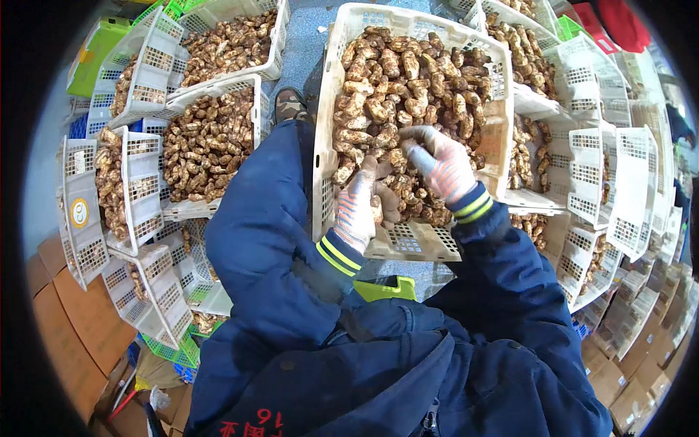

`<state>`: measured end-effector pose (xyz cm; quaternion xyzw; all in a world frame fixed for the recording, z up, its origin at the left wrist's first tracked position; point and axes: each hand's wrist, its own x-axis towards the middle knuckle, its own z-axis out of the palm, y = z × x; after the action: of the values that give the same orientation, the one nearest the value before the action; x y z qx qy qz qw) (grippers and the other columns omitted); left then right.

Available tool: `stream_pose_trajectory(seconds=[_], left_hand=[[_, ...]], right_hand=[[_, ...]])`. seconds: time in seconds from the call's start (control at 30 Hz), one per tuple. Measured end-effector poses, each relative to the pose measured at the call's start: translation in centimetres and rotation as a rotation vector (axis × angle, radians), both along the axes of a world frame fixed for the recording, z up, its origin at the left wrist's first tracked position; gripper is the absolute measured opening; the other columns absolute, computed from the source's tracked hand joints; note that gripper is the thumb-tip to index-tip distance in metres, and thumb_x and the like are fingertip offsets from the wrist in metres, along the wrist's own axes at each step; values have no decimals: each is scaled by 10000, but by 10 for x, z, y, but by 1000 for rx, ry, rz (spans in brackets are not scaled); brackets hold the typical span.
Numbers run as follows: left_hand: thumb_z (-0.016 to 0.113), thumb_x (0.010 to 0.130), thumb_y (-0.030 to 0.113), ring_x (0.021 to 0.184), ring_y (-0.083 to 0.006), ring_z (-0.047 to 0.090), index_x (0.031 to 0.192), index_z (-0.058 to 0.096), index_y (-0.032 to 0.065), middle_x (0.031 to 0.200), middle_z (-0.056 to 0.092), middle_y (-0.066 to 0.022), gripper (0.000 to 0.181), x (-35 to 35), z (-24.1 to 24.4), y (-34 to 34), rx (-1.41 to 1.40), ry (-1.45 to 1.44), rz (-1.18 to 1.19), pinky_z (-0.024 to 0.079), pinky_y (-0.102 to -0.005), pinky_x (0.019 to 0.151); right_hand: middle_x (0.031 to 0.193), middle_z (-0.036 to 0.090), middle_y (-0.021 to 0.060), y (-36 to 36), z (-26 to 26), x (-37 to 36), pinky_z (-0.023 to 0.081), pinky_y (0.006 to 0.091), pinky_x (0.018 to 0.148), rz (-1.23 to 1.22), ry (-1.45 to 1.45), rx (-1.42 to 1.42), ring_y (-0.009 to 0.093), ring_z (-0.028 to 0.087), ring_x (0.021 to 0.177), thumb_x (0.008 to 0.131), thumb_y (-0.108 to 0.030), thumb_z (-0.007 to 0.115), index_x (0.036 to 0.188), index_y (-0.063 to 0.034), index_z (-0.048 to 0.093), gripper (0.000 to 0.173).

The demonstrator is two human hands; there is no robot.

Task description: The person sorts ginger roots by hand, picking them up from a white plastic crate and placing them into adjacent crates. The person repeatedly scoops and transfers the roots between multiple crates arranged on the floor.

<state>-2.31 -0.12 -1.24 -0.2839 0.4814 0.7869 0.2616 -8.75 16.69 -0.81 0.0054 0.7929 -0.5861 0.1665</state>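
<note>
A large white plastic crate (412, 254) stands in front of me, tilted towards my body. It is heaped with brown, cream-mottled pieces of produce (409, 104), knobbly like mushrooms or tubers. Both my hands wear striped knit gloves with soiled fingers. Low on the left side of the heap, my left hand (357, 205) curls around a produce piece (377, 210), which shows between thumb and fingers. My right hand (442, 161) reaches over the middle of the heap with bent fingers. Its fingertips are at the pieces, and whether they grip one is hidden.
White crates of similar produce stand close on the left (210, 145) and the right (538, 164), some tipped or stacked. A light-green plastic object (387, 289) lies below the main crate. Cardboard boxes (76, 306) stand at lower left. My camouflage shoe (290, 105) rests on the blue floor (306, 43).
</note>
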Motion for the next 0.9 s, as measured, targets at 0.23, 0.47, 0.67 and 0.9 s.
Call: stream_pose_trajectory(seconds=[0.23, 0.47, 0.67, 0.9], left_hand=[[588, 938, 223, 656, -126, 639, 1129, 607, 36, 838, 662, -65, 267, 2, 23, 4, 360, -7, 26, 516, -236, 497], [545, 962, 237, 695, -153, 658, 1164, 559, 91, 947, 666, -82, 249, 0, -12, -7, 230, 57, 203, 535, -242, 497], [541, 911, 547, 787, -170, 654, 1127, 582, 123, 914, 660, -41, 477, -6, 5, -10, 337, -8, 171, 535, -328, 695], [551, 924, 383, 723, -223, 637, 905, 571, 98, 785, 621, -81, 287, -3, 5, -11, 323, -25, 95, 499, -285, 526]], right_hand=[[993, 635, 122, -18, 10, -52, 474, 395, 846, 260, 644, 742, 307, 599, 967, 817, -249, 663, 1153, -63, 599, 389], [938, 631, 147, -30, -41, -63, 477, 440, 822, 172, 735, 695, 340, 585, 920, 705, -90, 660, 1098, -76, 616, 395], [1045, 641, 156, -19, 31, -22, 473, 389, 893, 379, 308, 158, 310, 605, 993, 847, -276, 658, 1095, -60, 660, 329], [1195, 583, 124, -64, -44, -80, 452, 455, 937, 465, 797, 754, 343, 527, 1131, 725, -40, 572, 1213, -113, 573, 494]])
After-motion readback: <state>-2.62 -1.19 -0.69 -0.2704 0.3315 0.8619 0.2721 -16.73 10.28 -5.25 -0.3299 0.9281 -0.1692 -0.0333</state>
